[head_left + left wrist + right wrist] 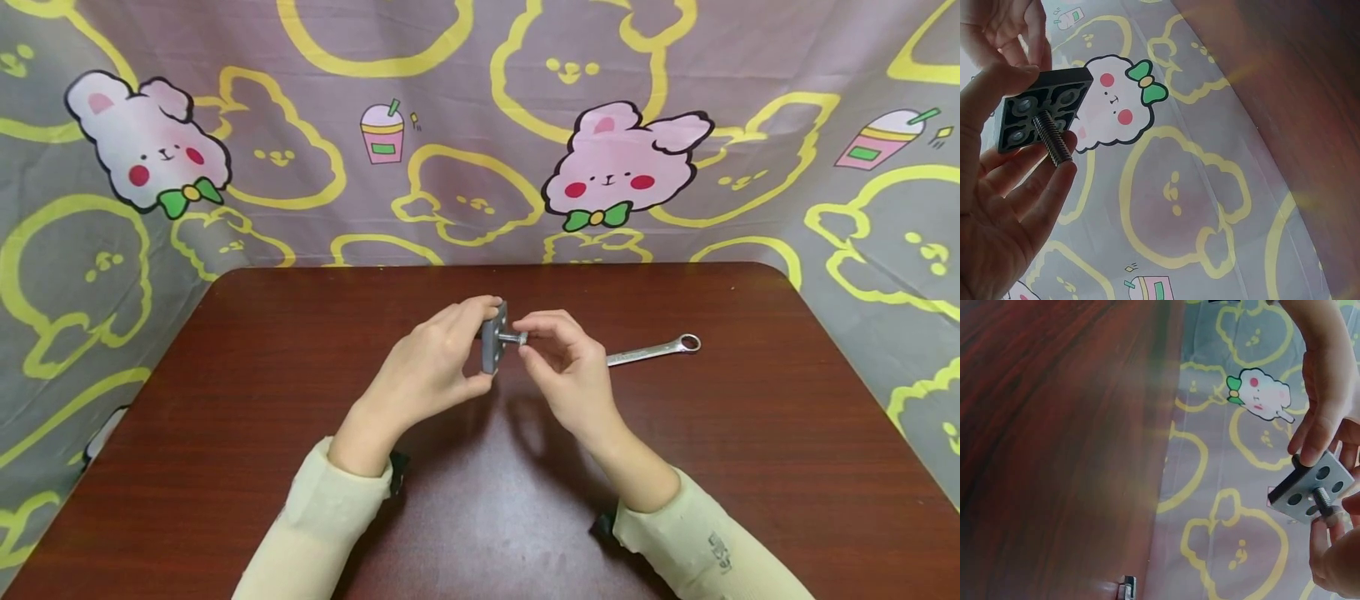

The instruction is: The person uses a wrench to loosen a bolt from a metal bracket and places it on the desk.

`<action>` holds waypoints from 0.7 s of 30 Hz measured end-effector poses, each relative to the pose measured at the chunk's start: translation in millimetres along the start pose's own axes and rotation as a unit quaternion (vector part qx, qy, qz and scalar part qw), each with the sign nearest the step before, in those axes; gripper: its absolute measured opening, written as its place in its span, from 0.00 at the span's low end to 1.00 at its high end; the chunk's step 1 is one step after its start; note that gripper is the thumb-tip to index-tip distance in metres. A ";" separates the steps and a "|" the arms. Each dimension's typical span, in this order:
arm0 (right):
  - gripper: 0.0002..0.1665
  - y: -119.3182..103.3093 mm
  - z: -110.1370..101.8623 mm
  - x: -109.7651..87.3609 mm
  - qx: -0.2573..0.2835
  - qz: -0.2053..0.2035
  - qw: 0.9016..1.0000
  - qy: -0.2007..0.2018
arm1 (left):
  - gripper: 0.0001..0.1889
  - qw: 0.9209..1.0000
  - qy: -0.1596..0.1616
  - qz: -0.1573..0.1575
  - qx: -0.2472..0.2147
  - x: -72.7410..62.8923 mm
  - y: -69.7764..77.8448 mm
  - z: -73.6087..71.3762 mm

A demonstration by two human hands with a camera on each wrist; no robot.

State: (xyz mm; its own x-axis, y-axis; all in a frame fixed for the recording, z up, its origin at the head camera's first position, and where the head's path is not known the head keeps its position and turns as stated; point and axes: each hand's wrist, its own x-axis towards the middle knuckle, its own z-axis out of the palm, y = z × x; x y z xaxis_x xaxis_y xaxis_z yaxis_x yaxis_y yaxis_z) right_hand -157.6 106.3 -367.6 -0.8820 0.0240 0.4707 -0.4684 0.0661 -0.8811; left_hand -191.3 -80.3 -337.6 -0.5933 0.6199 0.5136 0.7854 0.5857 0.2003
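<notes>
My left hand (429,360) grips a grey square plate (490,346) by its edges, thumb below and fingers above, holding it upright over the table. A metal bolt (512,337) runs through the plate's middle. Its threaded shank (1054,139) sticks out on the far side, beside the left fingers, in the left wrist view. On the other side, thumb and fingers of my right hand (576,371) pinch the bolt at its head (1333,516). Round holes surround the bolt in the plate (1295,499), as the right wrist view shows.
A silver wrench (652,352) lies on the dark red-brown table (300,333), its ring end to the right and its other end hidden behind my right hand. A patterned cloth (465,108) hangs behind the table and along both sides.
</notes>
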 end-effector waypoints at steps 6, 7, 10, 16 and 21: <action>0.15 -3.2 -1.1 0.5 -0.007 -0.031 0.999 -0.008 | 0.40 1.000 -0.009 -0.010 -0.004 -1.6 -0.9 1.7; 0.15 -3.2 -1.3 0.4 -0.007 -0.036 0.999 -0.009 | 0.40 1.000 -0.009 -0.011 -0.003 -1.8 -1.0 1.9; 0.14 -2.5 -2.7 -0.1 -0.016 -0.039 0.999 -0.004 | 0.40 1.000 -0.006 -0.008 0.000 -2.3 -1.6 2.2; 0.10 1.5 -11.2 2.4 -0.089 0.055 0.995 -0.002 | 0.41 1.000 0.004 -0.003 0.002 -2.2 -1.9 1.3; 0.08 5.6 -13.8 5.9 -0.064 0.084 0.994 -0.027 | 0.39 1.000 0.018 0.002 -0.011 -2.3 -3.7 1.9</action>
State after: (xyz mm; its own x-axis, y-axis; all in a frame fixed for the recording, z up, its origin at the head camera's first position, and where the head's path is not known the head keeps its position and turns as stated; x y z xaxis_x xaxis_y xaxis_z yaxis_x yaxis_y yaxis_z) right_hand -164.7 120.5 -369.1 -0.9502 -0.0082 0.3117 -0.3073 0.1931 -0.9318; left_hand -193.2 -82.9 -341.1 -0.5840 0.6031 0.5433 0.7915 0.5716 0.2163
